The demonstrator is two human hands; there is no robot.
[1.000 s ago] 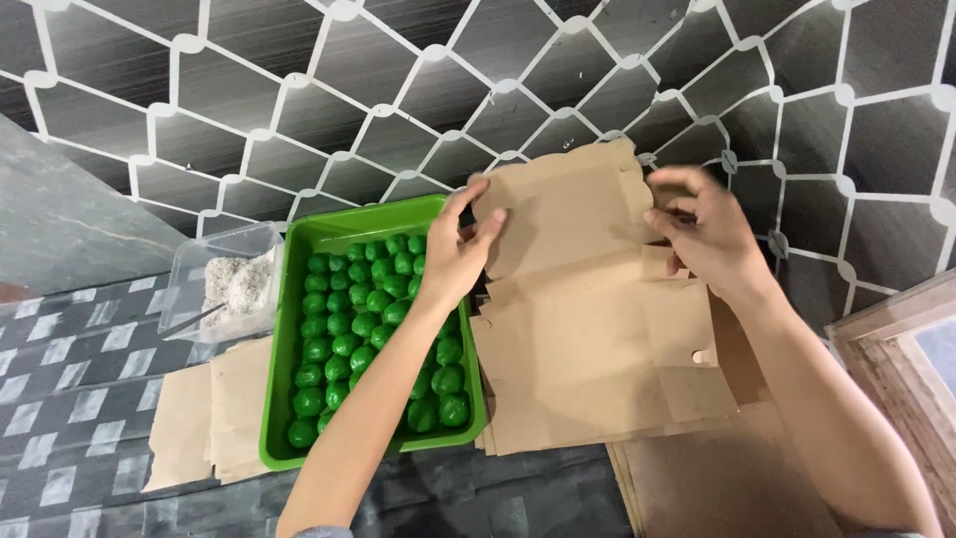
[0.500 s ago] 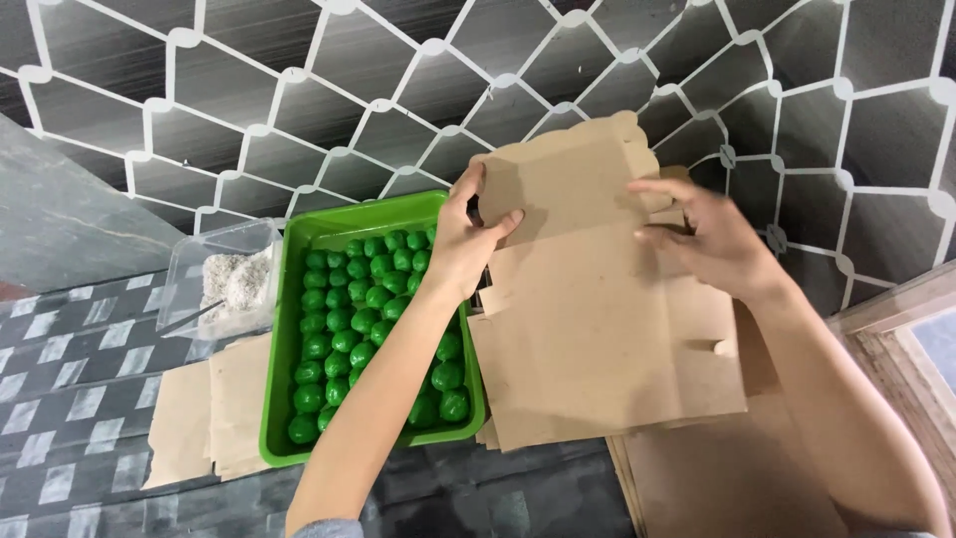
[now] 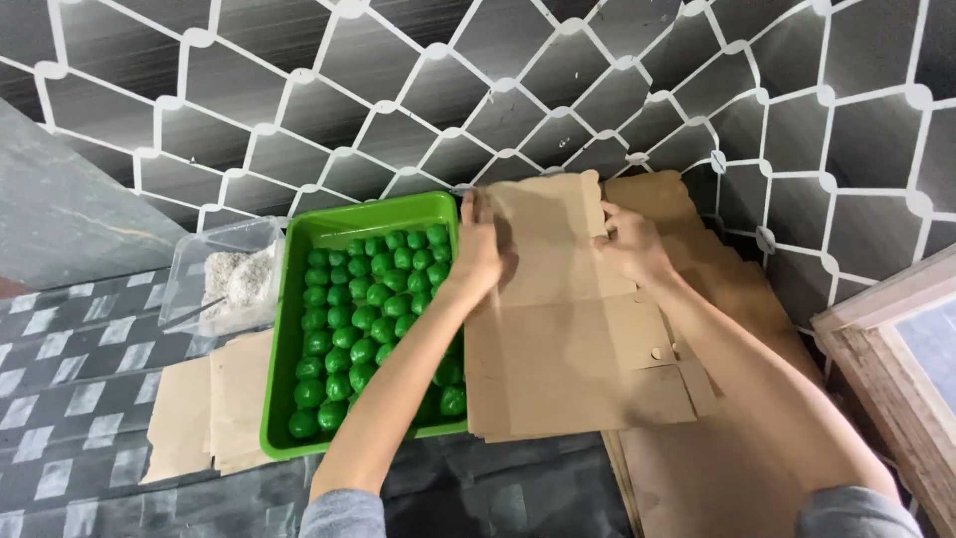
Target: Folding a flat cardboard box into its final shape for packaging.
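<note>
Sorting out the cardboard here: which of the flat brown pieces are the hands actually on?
The top blank of the stack right of the green tray; left hand and right hand grip its far flap. The pieces left of the tray lie untouched.

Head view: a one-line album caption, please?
Both hands, left and right, grip flat cardboard beside a green tray of balls.

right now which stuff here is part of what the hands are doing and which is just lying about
In hand:
- left hand
- right hand
- flat brown cardboard sheet, held by both hands atop a stack

Lying about:
- green tray of green balls
- clear tub of white stuff
- cardboard pieces left of the tray
</note>
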